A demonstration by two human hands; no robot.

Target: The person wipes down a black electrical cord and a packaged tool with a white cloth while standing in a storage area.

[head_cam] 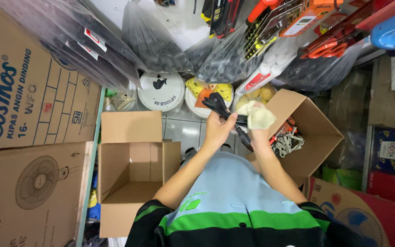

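**Black cord wiped between two open cartons**

Seen from above at the centre of the frame, a person in a light-blue shirt with green and black bands holds a bundle of black cord (220, 106) in front of the chest. The left hand (217, 128) is closed around the lower part of the bundle, whose plug end fans out above the fingers. The right hand (258, 130) grips a pale yellow cloth (258, 115), pressed against the right side of the cord, with the cord's tail hanging down below both hands.

To the lower left of the hands stands an open brown carton (131, 171), its flaps up and its inside showing bare cardboard. To the right, just beside the right forearm, a second open carton (309, 132) holds white coiled cord (286, 144) and some red-and-black items too small to make out.

Above the hands, at upper centre, two white round tubs (162, 90) sit on the tiled floor, with clear bags of dark tubing (154, 43) leaning over them. White sealant cartridges (264, 75) lie at upper right of centre. Large printed fan cartons (28, 87) fill the left edge of the frame, and another lies at lower right.
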